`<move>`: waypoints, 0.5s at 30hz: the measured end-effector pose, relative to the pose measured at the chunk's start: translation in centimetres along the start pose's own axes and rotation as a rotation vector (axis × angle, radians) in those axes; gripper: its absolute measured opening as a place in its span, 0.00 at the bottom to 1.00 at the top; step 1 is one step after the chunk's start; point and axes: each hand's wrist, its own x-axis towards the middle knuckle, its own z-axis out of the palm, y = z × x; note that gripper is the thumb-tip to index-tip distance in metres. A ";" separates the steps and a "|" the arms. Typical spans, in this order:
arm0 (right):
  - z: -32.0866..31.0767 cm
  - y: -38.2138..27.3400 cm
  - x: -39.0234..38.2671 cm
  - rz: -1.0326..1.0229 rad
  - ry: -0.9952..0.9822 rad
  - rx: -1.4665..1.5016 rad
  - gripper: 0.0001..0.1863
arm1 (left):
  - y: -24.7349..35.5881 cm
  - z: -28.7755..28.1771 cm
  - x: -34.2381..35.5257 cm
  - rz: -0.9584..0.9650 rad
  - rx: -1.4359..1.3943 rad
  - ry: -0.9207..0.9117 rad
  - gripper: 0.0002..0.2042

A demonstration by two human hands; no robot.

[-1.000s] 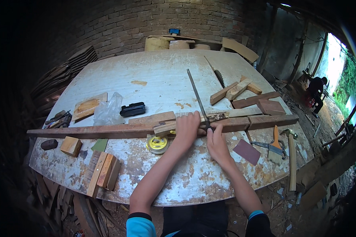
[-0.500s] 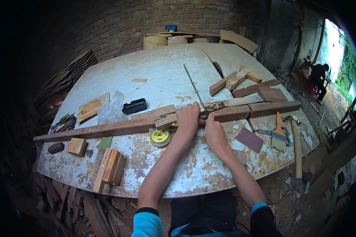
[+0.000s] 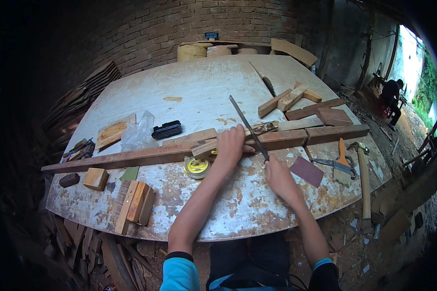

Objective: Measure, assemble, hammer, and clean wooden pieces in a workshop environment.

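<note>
My left hand (image 3: 230, 145) is closed over a narrow strip of wood (image 3: 264, 128) with a rough, dark-marked far end, pressing it onto a long brown beam (image 3: 107, 159). In my closed right hand (image 3: 280, 179) is the handle end of a long, thin metal file (image 3: 248, 125). The file slants up and away to the left, lying across the wood strip just right of my left hand. A yellow tape measure (image 3: 197, 168) sits beside my left wrist. To the right of my right hand lies a dark red sheet of sandpaper (image 3: 307, 171).
Wood offcuts (image 3: 291, 98) and a toothed circular blade (image 3: 268, 86) are at the back right of the worktable (image 3: 150, 97). A hammer (image 3: 364, 184) and an orange-handled brush (image 3: 343, 165) lie right; wood blocks (image 3: 142, 203) lie front left. A person (image 3: 391, 99) sits far right.
My right hand has drawn the file back toward me and to the right, so its tip is lower and nearer. My left hand stays on the wood strip.
</note>
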 end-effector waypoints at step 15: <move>1.1 -0.9 -2.9 -0.017 -0.005 0.037 0.36 | -0.6 -1.5 -1.3 0.044 -0.366 0.147 0.10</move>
